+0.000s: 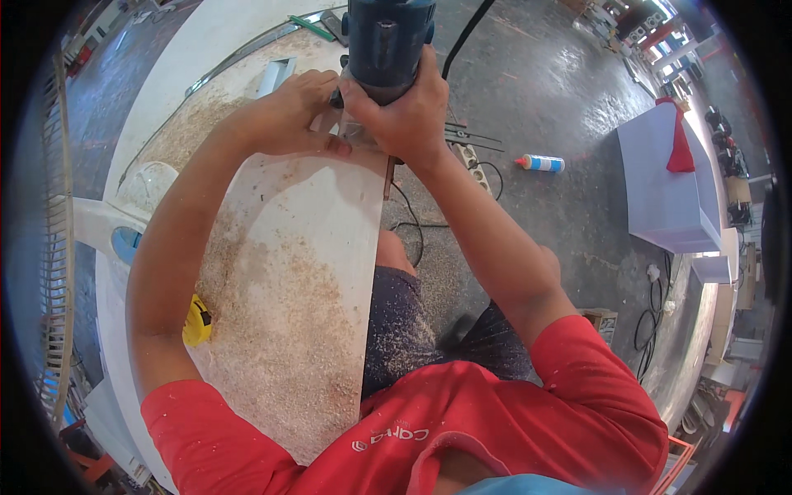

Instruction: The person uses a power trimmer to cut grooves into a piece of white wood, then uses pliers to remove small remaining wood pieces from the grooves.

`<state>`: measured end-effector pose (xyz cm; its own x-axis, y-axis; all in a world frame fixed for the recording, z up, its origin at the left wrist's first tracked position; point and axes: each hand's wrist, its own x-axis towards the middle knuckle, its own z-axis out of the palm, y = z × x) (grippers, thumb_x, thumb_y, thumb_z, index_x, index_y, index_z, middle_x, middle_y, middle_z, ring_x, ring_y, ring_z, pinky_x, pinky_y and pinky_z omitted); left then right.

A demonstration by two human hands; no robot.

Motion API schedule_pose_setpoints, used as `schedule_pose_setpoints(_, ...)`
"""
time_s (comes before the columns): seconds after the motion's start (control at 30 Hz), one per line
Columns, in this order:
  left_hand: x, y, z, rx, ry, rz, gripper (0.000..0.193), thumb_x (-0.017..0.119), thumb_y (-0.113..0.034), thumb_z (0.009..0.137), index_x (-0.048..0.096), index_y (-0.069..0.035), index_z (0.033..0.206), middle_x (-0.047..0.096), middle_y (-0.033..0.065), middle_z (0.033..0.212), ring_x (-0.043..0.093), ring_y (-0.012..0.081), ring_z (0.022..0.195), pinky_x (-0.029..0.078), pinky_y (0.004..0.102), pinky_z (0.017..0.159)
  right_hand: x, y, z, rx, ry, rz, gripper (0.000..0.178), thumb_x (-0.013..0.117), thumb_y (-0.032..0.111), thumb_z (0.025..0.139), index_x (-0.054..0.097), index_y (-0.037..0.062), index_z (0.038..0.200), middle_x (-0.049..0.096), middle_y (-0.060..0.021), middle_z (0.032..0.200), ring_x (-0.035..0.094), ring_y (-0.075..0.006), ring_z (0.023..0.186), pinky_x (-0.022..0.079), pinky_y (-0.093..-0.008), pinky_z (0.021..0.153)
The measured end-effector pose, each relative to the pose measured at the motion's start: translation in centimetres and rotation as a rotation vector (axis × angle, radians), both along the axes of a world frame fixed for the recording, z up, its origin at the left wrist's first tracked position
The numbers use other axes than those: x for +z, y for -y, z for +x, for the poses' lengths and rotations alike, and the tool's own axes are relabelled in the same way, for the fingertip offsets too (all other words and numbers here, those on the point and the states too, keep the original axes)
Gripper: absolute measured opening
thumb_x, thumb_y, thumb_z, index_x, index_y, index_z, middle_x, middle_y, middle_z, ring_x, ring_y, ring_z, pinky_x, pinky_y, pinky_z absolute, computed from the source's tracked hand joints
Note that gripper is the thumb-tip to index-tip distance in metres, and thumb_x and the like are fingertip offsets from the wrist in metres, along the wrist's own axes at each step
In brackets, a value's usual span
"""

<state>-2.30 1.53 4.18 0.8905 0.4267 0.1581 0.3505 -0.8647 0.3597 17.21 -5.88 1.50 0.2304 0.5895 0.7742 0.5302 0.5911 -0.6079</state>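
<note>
past blue fabric (536,486), gripping router (388,45) in right hand (408,115), likely steadying base (355,134) with half-curled left hand (297,111), unclear if clasped.

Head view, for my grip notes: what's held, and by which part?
The power tool, by its lower part, in the right hand; the left hand is at its base, hold unclear.

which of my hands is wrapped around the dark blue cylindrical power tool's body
Your right hand: it spans the dark blue cylindrical power tool; your left hand is beside the tool's base.
</note>
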Motion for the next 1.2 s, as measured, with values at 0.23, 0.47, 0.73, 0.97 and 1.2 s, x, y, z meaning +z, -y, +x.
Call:
schedule_pose_setpoints(0.23, 3.2, -1.5, 1.3, 0.122, -0.292, -0.185, 0.082, 0.080, -0.057, 0.082, 0.058, -0.003, 0.139, 0.064, 0.0154, 0.116, 0.062, 0.0316, 0.112, 0.049, 0.0405, 0.095, 1.4, -2.5, 1.0, -0.080, -0.061, -0.105, 0.066, 0.086, 0.037, 0.072, 0.057, -0.0054, 0.112, 0.072, -0.0235, 0.094, 0.074, -0.0392, 0.087, 0.058, -0.0454, 0.078)
schedule_pose_setpoints(0.47, 3.9, -3.4, 1.7, 0.117, -0.297, -0.474, 0.075, 0.079, -0.060, 0.080, 0.063, -0.001, 0.123, 0.064, 0.0137, 0.118, 0.058, 0.0271, 0.116, 0.044, 0.0388, 0.102, 3.1, -3.3, 1.3, -0.083, -0.123, -0.372, 0.062, 0.080, 0.037, 0.079, 0.058, -0.0059, 0.118, 0.072, -0.0220, 0.101, 0.072, -0.0341, 0.092, 0.056, -0.0423, 0.084)
schedule_pose_setpoints(0.73, 3.0, -1.1, 1.3, 0.150, -0.292, -0.358, 0.066, 0.088, -0.040, 0.079, 0.059, -0.004, 0.125, 0.063, 0.0124, 0.115, 0.058, 0.0247, 0.114, 0.046, 0.0389, 0.098, 2.0, -0.7, 0.0, -0.097, -0.059, -0.114, 0.065, 0.085, 0.037, 0.073, 0.057, -0.0050, 0.114, 0.072, -0.0227, 0.095, 0.074, -0.0381, 0.086, 0.058, -0.0443, 0.078)
schedule_pose_setpoints(0.97, -0.6, -1.5, 0.2, 0.003, 0.003, -0.087, 0.057, 0.090, -0.041, 0.076, 0.056, 0.001, 0.096, 0.057, 0.0136, 0.102, 0.056, 0.0321, 0.104, 0.047, 0.0428, 0.091, 0.8, 0.0, -0.6, -0.018, -0.058, -0.042, 0.060, 0.088, 0.030, 0.070, 0.056, -0.0012, 0.110, 0.072, -0.0200, 0.092, 0.075, -0.0346, 0.085, 0.058, -0.0424, 0.076)
schedule_pose_setpoints(1.2, -0.6, -1.1, 0.4, 0.009, 0.051, -0.043, 0.058, 0.090, -0.041, 0.076, 0.055, 0.000, 0.099, 0.059, 0.0154, 0.104, 0.058, 0.0325, 0.103, 0.047, 0.0427, 0.090, 0.3, 0.2, -0.2, -0.030, -0.011, -0.029, 0.062, 0.087, 0.033, 0.071, 0.057, -0.0021, 0.113, 0.072, -0.0204, 0.096, 0.074, -0.0354, 0.086, 0.059, -0.0427, 0.077)
